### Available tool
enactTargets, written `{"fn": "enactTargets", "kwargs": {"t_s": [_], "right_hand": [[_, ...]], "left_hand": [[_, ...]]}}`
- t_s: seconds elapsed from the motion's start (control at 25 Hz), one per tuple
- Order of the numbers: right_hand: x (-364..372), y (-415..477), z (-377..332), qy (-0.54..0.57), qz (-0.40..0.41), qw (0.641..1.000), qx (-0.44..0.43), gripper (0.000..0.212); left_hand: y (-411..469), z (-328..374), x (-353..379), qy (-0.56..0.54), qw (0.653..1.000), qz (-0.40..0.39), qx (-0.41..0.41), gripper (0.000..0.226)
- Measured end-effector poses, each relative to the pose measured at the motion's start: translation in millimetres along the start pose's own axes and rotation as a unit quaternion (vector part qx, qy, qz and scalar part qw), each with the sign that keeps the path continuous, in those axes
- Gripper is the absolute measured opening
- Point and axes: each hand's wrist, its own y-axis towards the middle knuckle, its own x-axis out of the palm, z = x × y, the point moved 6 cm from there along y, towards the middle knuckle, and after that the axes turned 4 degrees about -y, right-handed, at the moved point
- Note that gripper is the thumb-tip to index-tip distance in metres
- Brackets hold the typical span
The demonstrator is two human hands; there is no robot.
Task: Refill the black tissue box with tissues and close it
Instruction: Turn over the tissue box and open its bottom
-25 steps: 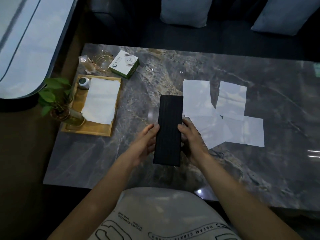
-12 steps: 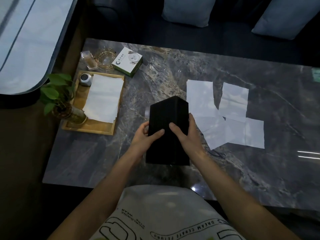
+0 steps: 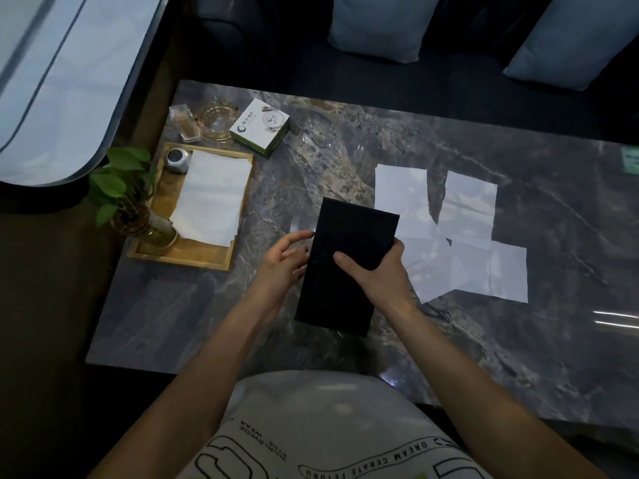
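Black tissue box (image 3: 340, 288): held between your hands over the near middle of the surface (image 3: 518, 340). Its broad plain face is up and its far end leans right. Whether its near end rests on the marble cannot be told.
Right hand (image 3: 378, 276): clamped on the box's right edge, thumb laid across the top face, fingers wrapped beneath.
Left hand (image 3: 281, 262): fingers spread and loosely bent, gripping nothing. The index tip is at the box's left edge; contact uncertain.
Arms: both your forearms reach forward from your lap and converge on the box.
Tissues (image 3: 466, 216): loose white sheets lie flat and overlapping, just right of the box.
Left margin: wooden tray (image 3: 193, 259) sits by the surface's left edge, apart from the box, bare marble between.
Near edge: open marble lies outside both forearms.
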Motion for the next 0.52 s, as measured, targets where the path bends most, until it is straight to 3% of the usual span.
{"fn": "enactTargets", "kwargs": {"t_s": [0.2, 0.4, 0.52], "right_hand": [[-4.7, 4.9, -0.5, -0.041, 0.015, 0.999, 0.005, 0.1], [-3.7, 11.0, -4.3, -0.01, 0.0, 1.0, -0.004, 0.102], [1.6, 9.3, 1.0, -0.026, 0.01, 0.999, 0.023, 0.116]], "left_hand": [[-2.3, 1.9, -0.4, 0.036, 0.999, -0.028, 0.03, 0.034], [-3.5, -6.5, 3.4, 0.107, 0.992, -0.003, 0.068, 0.043], [-5.2, -9.5, 6.6, 0.167, 0.981, 0.001, 0.095, 0.043]]}}
